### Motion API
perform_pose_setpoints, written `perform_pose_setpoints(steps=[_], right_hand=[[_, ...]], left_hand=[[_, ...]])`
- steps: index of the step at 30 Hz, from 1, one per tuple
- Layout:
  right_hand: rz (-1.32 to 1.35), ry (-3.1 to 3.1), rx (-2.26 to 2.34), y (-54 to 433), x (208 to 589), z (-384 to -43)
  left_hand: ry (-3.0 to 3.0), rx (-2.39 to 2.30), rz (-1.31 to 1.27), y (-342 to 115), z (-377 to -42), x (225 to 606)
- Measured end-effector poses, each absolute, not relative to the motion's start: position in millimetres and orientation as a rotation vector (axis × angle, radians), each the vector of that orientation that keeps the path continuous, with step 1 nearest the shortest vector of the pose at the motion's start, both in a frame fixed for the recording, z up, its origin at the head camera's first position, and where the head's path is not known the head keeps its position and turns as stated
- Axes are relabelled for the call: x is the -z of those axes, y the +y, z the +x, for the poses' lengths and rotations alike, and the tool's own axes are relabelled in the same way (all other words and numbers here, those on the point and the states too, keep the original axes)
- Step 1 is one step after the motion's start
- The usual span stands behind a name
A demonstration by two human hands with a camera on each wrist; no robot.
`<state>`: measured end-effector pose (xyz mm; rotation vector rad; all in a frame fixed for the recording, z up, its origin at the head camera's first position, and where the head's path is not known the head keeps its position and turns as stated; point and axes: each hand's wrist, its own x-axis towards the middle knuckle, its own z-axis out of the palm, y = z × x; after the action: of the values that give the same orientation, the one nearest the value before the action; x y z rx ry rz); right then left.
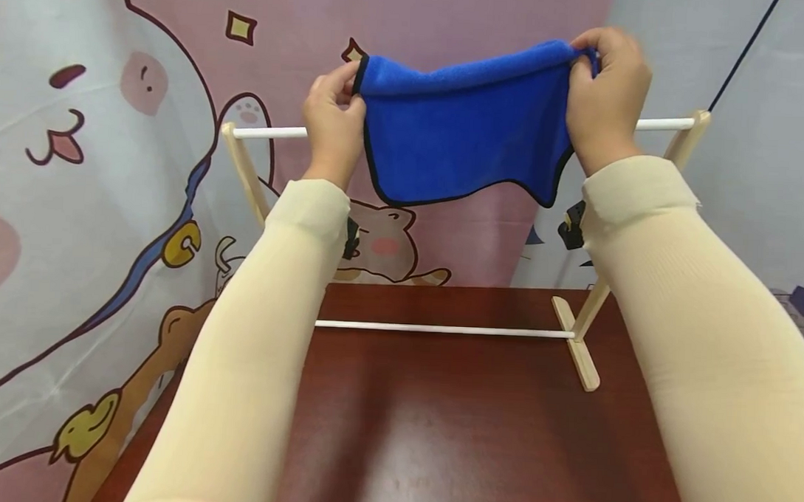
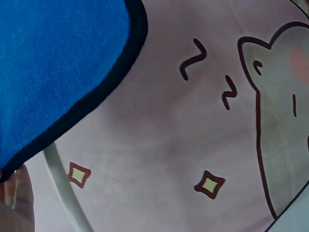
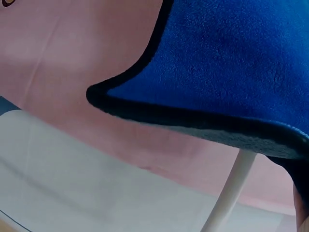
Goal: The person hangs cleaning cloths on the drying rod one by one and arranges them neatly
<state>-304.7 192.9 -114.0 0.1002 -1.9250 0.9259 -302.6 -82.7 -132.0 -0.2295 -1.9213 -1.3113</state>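
A blue towel [image 1: 465,142] with black edging is stretched between both hands in front of the rack's white top bar [image 1: 666,124]. My left hand [image 1: 336,119] pinches its upper left corner between thumb and fingers. At the upper right corner, my right hand [image 1: 610,96] grips the cloth. The towel's lower edge hangs loose and wavy. In the left wrist view the towel [image 2: 58,67] fills the upper left, with fingertips [image 2: 21,193] at its edge. The right wrist view shows a lower corner of the towel [image 3: 231,67] and part of its grey underside.
The wooden rack has a right leg [image 1: 593,309] on a flat foot [image 1: 577,346] and a left leg [image 1: 245,175]. A white lower bar [image 1: 439,329] runs near the brown table [image 1: 462,430]. Behind hangs a cartoon-printed cloth [image 1: 113,160].
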Motion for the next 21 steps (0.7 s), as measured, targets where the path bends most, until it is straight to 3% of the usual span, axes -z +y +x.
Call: perform_pose_setpoints(steps=[21], right_hand=[[0.116, -2.344, -0.713, 204.3, 130.9, -315.3]], left_hand=[[-2.028, 1.475, -0.011, -87.3, -311.6, 146.3]])
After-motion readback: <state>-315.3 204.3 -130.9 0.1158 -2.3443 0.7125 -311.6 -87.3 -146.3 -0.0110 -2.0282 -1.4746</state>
